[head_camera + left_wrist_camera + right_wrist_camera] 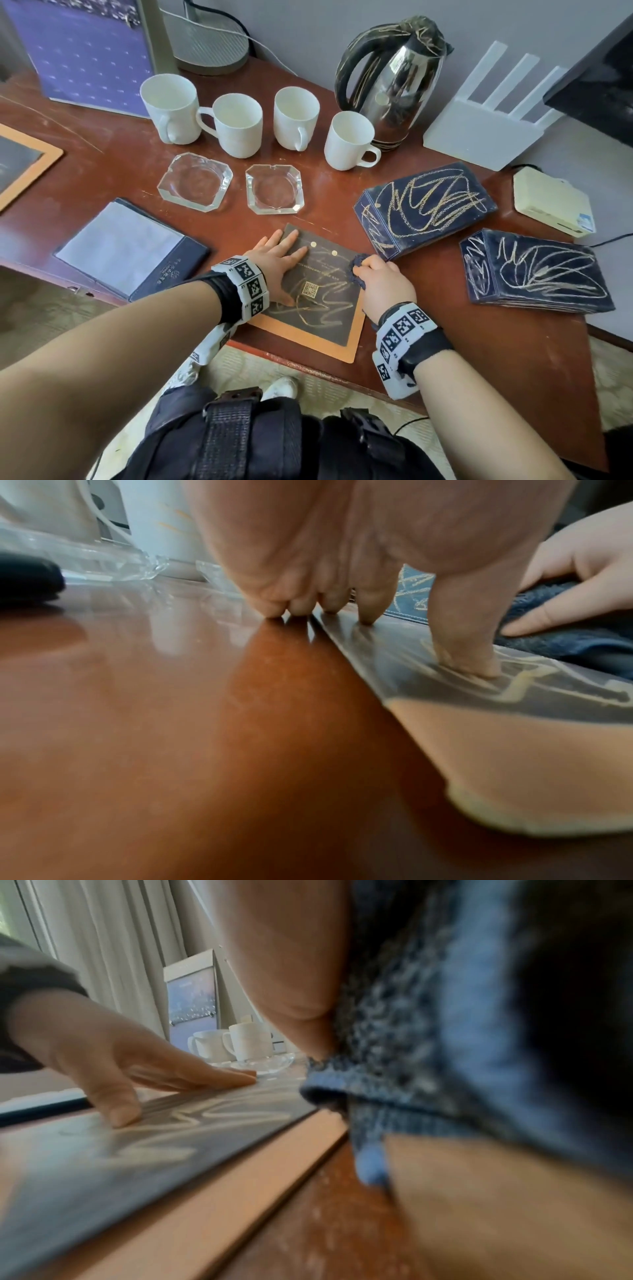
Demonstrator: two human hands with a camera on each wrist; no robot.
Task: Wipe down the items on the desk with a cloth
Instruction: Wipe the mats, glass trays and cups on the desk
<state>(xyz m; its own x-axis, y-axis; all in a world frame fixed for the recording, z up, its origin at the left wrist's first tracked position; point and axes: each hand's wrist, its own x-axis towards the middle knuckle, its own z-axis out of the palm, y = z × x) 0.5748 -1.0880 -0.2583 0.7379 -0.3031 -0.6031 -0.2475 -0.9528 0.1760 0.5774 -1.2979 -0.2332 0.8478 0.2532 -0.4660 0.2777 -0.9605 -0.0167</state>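
Note:
A dark card with an orange border (320, 310) lies flat near the desk's front edge, marked with gold scribbles. My left hand (279, 260) presses on its left half with straight, spread fingers (368, 607); the card (514, 739) shows under the thumb. My right hand (383, 279) grips a bunched dark blue cloth (356, 270) at the card's right edge. The right wrist view shows the cloth (445, 1042) folded in the palm beside the card (154, 1150) and my left hand (137, 1066) flat on it.
Behind the card stand two glass ashtrays (274, 193), several white mugs (236, 125) and a steel kettle (394, 78). Two scribbled dark boxes (424, 205) lie to the right, a folder (130, 246) to the left. A white router (486, 130) sits at the back right.

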